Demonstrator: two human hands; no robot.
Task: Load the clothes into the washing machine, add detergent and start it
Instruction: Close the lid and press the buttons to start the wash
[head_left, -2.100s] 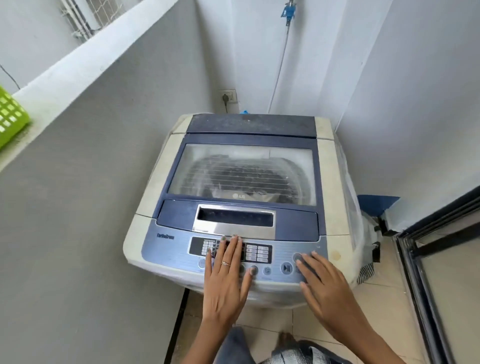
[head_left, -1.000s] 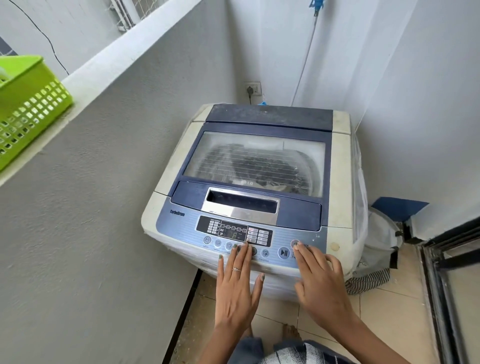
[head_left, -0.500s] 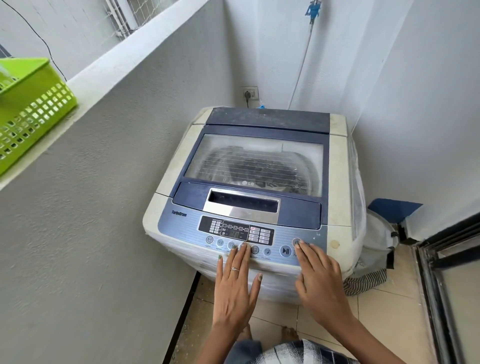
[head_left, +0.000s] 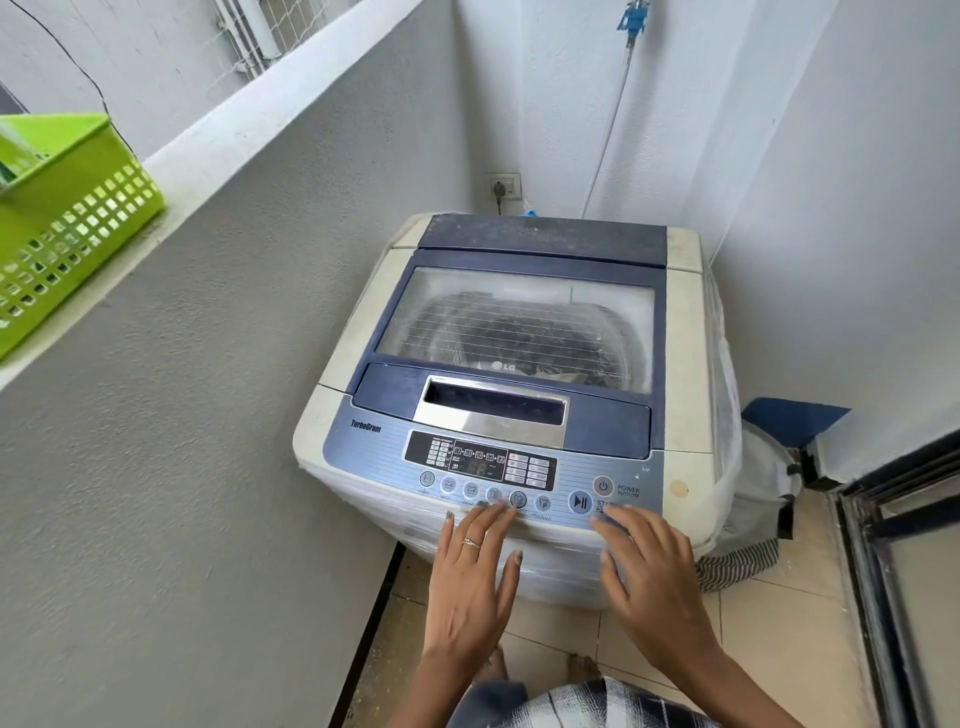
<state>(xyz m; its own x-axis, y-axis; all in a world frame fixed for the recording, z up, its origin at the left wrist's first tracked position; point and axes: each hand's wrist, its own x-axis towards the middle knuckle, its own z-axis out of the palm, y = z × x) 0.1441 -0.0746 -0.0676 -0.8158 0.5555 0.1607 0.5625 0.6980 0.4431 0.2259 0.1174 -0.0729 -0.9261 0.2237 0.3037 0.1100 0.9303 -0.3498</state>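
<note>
Head view: washing machine (head_left: 519, 332) panel faces hands (head_left: 561, 577).

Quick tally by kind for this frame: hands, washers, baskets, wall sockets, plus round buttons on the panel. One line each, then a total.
Hands: 2, left hand and right hand, both flat at the panel edge
Washing machine: 1, lid closed
Green basket: 1
Wall socket: 1
Round buttons: 8
Total: 13
</note>
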